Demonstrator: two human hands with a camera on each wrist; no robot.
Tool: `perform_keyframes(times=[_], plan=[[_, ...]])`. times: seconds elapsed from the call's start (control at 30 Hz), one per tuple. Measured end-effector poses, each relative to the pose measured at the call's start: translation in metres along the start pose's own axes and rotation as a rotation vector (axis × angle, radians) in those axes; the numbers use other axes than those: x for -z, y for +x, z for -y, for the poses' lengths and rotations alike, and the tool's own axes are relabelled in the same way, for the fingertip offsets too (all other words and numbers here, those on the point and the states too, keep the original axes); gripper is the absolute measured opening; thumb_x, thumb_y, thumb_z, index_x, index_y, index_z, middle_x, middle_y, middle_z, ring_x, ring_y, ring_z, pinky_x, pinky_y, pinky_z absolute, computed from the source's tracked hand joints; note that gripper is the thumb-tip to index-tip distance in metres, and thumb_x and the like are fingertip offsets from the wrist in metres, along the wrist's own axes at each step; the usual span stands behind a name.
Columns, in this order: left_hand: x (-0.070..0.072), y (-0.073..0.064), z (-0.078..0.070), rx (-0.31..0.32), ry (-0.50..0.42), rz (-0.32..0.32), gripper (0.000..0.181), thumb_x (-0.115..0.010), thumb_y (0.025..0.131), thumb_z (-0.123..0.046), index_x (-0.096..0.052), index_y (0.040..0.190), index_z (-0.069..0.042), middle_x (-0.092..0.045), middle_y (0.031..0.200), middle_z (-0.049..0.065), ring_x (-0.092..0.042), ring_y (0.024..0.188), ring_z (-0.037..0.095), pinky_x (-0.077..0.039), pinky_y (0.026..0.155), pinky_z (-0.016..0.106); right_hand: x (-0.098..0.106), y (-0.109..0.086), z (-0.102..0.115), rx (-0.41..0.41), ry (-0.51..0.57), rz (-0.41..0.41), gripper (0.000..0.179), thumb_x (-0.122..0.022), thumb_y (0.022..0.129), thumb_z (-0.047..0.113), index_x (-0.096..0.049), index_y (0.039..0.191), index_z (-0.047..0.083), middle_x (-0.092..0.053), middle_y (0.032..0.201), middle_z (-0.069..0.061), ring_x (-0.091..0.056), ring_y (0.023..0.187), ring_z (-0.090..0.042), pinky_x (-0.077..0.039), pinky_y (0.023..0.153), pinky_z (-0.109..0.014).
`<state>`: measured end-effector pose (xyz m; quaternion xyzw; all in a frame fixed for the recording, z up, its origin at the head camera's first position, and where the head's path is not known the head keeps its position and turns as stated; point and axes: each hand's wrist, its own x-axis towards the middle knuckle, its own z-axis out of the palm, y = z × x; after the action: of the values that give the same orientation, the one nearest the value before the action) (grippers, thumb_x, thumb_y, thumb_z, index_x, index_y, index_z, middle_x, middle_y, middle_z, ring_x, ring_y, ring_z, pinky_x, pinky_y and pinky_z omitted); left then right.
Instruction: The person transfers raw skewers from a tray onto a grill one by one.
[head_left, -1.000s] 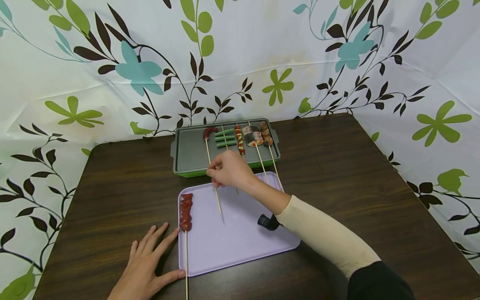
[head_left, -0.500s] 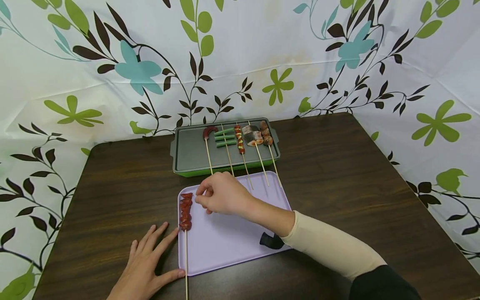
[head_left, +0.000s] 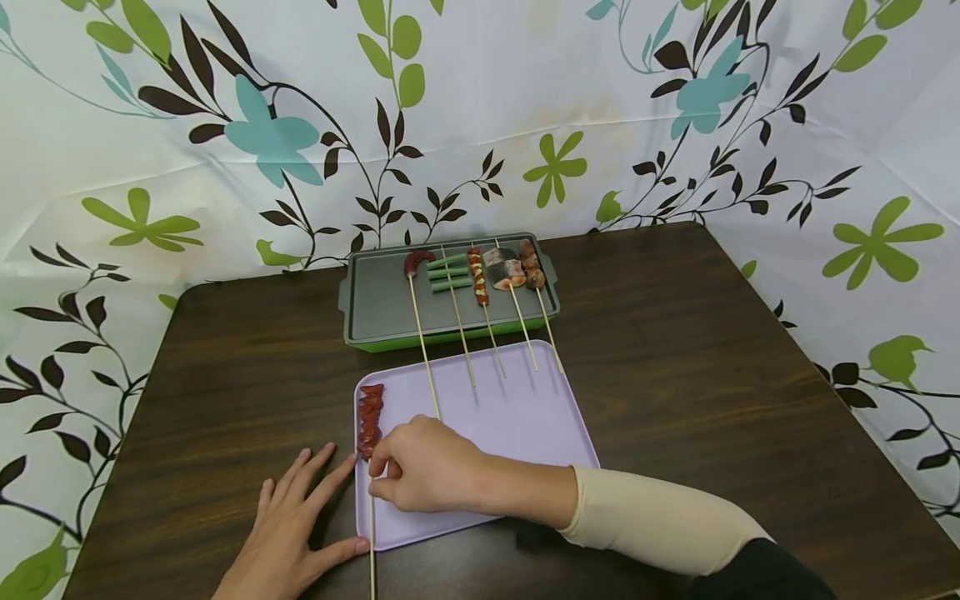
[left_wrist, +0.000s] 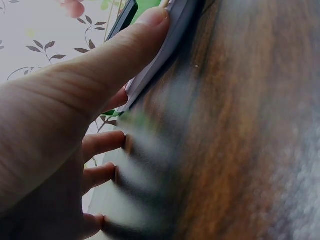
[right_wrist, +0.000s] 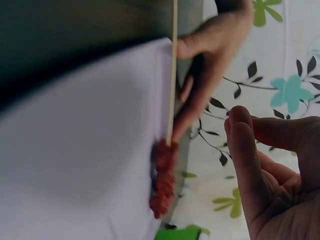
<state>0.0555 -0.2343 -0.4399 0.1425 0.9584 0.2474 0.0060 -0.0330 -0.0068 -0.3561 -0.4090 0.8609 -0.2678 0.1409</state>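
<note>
A skewer of red meat pieces [head_left: 370, 417] lies along the left side of the lilac tray [head_left: 517, 425], its bare stick extending past the near edge. My right hand [head_left: 427, 462] hovers over this stick, just below the meat. In the right wrist view, the fingers of my right hand [right_wrist: 275, 180] bend toward the thumb, and the skewer [right_wrist: 165, 175] lies apart from them. My left hand [head_left: 288, 529] rests on the table with spread fingers, its thumb and index fingertip at the tray's left rim. The left wrist view shows its thumb [left_wrist: 115, 55] along that rim.
Behind the tray stands a green grill with a grey plate [head_left: 382, 308]. Several skewers lie on it, including a curved dark red sausage [head_left: 412, 262], green vegetable pieces [head_left: 450, 271] and fish [head_left: 505, 267]. Their sticks reach over the tray. A patterned cloth [head_left: 480, 108] hangs behind the table.
My right hand has let go of the sausage skewer's stick and come down and left, over the meat skewer's stick. My left hand has stayed put.
</note>
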Motion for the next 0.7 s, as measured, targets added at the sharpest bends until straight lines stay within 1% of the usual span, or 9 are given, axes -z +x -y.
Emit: perform_keyframes(times=[0.13, 0.2, 0.37, 0.5, 0.57, 0.6, 0.7], plan=[[0.0, 0.0, 0.0, 0.003, -0.002, 0.002, 0.086, -0.078, 0.072, -0.06, -0.047, 0.147, -0.029, -0.033, 0.153, 0.012, -0.024, 0.137, 0.05, -0.014, 0.093, 0.084, -0.014, -0.002, -0.001, 0.007, -0.029, 0.011, 0.005, -0.074, 0.084, 0.026, -0.075, 0.085, 0.021, -0.057, 0.062, 0.022, -0.047, 0.06, 0.009, -0.037, 0.055, -0.01], [0.0, 0.0, 0.0, 0.004, -0.002, 0.003, 0.087, -0.078, 0.072, -0.06, -0.046, 0.147, -0.03, -0.032, 0.153, 0.012, -0.024, 0.137, 0.05, -0.014, 0.092, 0.084, -0.02, -0.002, -0.002, 0.005, -0.02, 0.013, 0.005, -0.075, 0.083, 0.026, -0.075, 0.083, 0.021, -0.057, 0.061, 0.023, -0.047, 0.059, 0.01, -0.037, 0.055, -0.01], [0.0, 0.0, 0.001, -0.001, -0.005, -0.003, 0.088, -0.078, 0.072, -0.06, -0.044, 0.148, -0.031, -0.032, 0.153, 0.013, -0.023, 0.137, 0.05, -0.013, 0.093, 0.084, -0.032, -0.002, -0.007, -0.038, 0.071, 0.035, 0.005, -0.077, 0.081, 0.024, -0.075, 0.079, 0.02, -0.056, 0.058, 0.022, -0.047, 0.055, 0.011, -0.038, 0.053, -0.009], [0.001, 0.001, 0.001, 0.009, -0.004, 0.009, 0.088, -0.077, 0.072, -0.061, -0.044, 0.148, -0.032, -0.032, 0.154, 0.012, -0.023, 0.138, 0.049, -0.013, 0.093, 0.084, -0.042, -0.002, -0.01, -0.083, 0.148, 0.058, 0.004, -0.077, 0.081, 0.022, -0.075, 0.079, 0.02, -0.055, 0.053, 0.024, -0.047, 0.051, 0.015, -0.039, 0.053, -0.008], [0.001, 0.001, 0.001, 0.015, -0.003, 0.017, 0.088, -0.077, 0.073, -0.062, -0.043, 0.148, -0.032, -0.031, 0.154, 0.012, -0.022, 0.138, 0.049, -0.013, 0.093, 0.084, -0.046, -0.002, -0.011, -0.118, 0.216, 0.08, 0.005, -0.076, 0.083, 0.02, -0.074, 0.078, 0.02, -0.056, 0.051, 0.024, -0.049, 0.049, 0.014, -0.041, 0.053, -0.008], [0.001, 0.001, 0.001, 0.017, -0.002, 0.02, 0.088, -0.076, 0.073, -0.062, -0.044, 0.148, -0.032, -0.031, 0.154, 0.013, -0.022, 0.138, 0.049, -0.013, 0.093, 0.084, -0.048, -0.002, -0.011, -0.141, 0.276, 0.095, 0.006, -0.075, 0.083, 0.018, -0.074, 0.078, 0.02, -0.057, 0.051, 0.022, -0.051, 0.048, 0.013, -0.043, 0.052, -0.01], [0.001, 0.001, 0.001, 0.022, -0.001, 0.025, 0.088, -0.076, 0.073, -0.063, -0.044, 0.148, -0.032, -0.031, 0.154, 0.013, -0.022, 0.138, 0.049, -0.014, 0.092, 0.084, -0.052, -0.002, -0.012, -0.243, 0.527, 0.146, 0.011, -0.074, 0.085, 0.01, -0.073, 0.075, 0.015, -0.061, 0.051, 0.013, -0.058, 0.045, 0.002, -0.049, 0.049, -0.017]])
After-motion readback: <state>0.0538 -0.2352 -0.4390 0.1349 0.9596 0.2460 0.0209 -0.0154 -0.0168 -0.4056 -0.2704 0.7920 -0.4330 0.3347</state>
